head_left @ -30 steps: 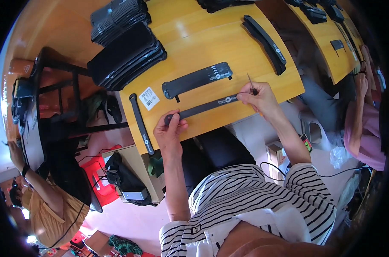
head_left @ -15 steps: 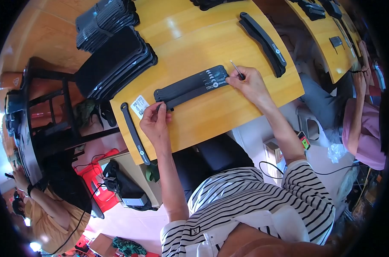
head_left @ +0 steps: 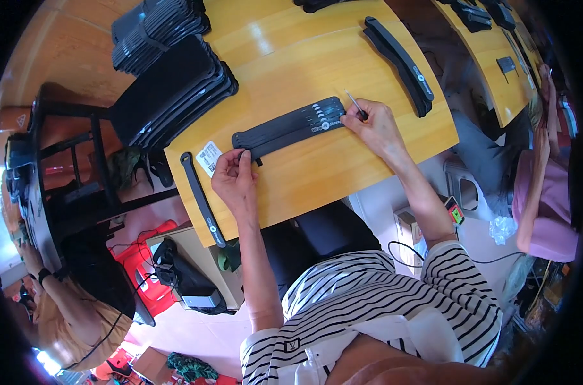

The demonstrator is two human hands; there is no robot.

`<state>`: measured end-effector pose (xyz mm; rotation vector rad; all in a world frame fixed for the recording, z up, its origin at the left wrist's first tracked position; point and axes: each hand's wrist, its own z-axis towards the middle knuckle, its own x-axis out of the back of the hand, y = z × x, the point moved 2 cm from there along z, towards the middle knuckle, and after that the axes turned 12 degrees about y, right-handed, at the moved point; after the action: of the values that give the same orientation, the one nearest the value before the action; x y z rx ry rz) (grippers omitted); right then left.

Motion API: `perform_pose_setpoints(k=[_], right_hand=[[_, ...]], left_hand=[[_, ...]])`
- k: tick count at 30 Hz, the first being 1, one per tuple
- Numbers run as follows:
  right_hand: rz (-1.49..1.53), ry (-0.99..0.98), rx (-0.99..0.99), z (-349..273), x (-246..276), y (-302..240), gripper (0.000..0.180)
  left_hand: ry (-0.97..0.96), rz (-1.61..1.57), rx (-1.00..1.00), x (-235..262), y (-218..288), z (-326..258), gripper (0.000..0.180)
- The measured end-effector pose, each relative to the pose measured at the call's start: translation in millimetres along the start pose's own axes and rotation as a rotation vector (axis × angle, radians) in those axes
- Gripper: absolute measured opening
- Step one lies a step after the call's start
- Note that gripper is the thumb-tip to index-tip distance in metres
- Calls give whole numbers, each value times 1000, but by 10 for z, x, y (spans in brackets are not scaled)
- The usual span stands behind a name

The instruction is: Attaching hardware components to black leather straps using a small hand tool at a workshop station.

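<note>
A fanned set of black straps with white markings near the right end lies on the yellow wooden table. At its left end my left hand pinches the front strap between thumb and fingers. My right hand is closed at the right end, its fingertips against the straps. It also holds a small tool with a dark handle and a thin metal shaft pointing away from me. Just beyond my left hand lies a white printed label.
A single black strap lies along the table's left edge, a few more straps at the right. Large stacks of black pieces stand far left. A black rack adjoins the table. Other people sit at both sides.
The front strap's right end has moved up against the others, so the fan looks more even. Both hands have stayed almost in place.
</note>
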<state>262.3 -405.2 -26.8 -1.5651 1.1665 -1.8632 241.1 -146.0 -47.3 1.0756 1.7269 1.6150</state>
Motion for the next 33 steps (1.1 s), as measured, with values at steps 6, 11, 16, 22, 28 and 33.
perform_pose_setpoints(k=[6,11,16,22,28,33], right_hand=[[-7,3,-3,7,-16,-8,17],[-13,6,18,10,-27,-8,18],[-9,18,39,29,-25,58,18],[1,20,38,16,-36,-2,17],[-38,7,19,8,3,-65,17],[-56,11,17,12,10,-85,17]], left_hand=[[18,8,8,-2,19,-6,6],[27,1,12,5,-7,3,8],[-7,-19,1,-14,-49,17,8],[11,7,10,-12,52,-15,8],[13,22,5,-16,78,-17,8],[8,19,13,-28,67,-10,8]])
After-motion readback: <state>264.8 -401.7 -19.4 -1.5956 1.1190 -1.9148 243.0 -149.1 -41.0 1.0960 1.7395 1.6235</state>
